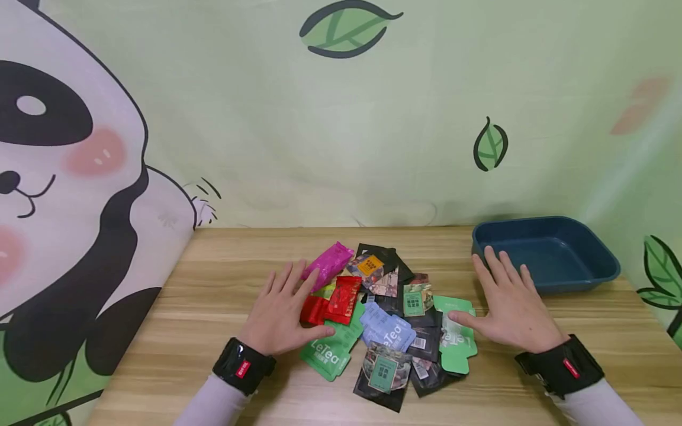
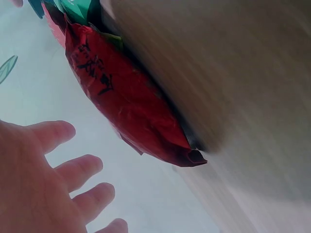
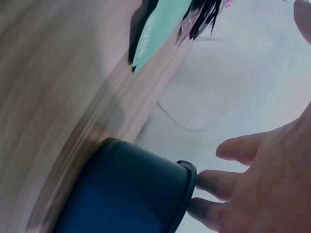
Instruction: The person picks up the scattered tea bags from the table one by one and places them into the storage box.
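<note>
A pile of small packets lies mid-table between my hands. My left hand (image 1: 282, 313), fingers spread, hovers at the pile's left side, nearest the red packets (image 1: 343, 300) and a green LeTea packet (image 1: 326, 352). In the left wrist view a red packet (image 2: 121, 97) lies apart from the fingers. My right hand (image 1: 511, 307), also spread, is between the pile and the blue bin, its thumb by another green packet (image 1: 457, 331). Among the rest are a magenta packet (image 1: 328, 260), a light-blue LeTea packet (image 1: 389, 328) and several black packets (image 1: 382, 378). Neither hand holds anything.
A dark blue rectangular bin (image 1: 543, 254) stands at the back right of the wooden table (image 1: 213, 272). Behind the table hangs a pale green backdrop (image 1: 256, 118) with a printed panda (image 1: 69, 177) and leaves. Black bands (image 1: 244, 367) circle both wrists.
</note>
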The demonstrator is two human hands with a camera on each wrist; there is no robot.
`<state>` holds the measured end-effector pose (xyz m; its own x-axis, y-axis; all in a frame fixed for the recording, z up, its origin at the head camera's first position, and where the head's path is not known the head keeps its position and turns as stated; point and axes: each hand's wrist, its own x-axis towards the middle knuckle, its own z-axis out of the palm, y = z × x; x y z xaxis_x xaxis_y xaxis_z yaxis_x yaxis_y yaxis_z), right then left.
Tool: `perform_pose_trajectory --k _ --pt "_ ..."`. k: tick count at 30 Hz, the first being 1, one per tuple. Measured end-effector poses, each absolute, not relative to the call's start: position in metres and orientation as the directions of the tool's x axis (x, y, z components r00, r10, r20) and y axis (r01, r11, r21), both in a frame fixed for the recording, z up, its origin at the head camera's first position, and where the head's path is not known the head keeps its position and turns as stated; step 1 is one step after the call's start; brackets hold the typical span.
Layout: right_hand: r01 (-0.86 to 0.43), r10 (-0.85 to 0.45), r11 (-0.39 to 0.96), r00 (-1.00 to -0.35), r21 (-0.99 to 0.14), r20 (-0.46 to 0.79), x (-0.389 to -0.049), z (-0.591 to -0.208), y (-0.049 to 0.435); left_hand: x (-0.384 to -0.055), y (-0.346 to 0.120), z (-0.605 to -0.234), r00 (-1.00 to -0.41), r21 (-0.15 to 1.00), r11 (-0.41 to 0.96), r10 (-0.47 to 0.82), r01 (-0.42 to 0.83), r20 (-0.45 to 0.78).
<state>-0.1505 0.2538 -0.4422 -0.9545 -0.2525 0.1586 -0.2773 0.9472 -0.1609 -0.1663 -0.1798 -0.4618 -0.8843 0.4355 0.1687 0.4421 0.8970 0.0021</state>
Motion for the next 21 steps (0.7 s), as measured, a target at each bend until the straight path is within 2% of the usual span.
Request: perform_pose_trajectory --k 21 --pt "-0.273 -0.248 0.950 -0.954 -0.151 0.167 -0.1505 -0.4410 0.2567 -0.1666 -0.1801 -0.4601 -0.886 0.014 0.898 0.431 0.439 0.169"
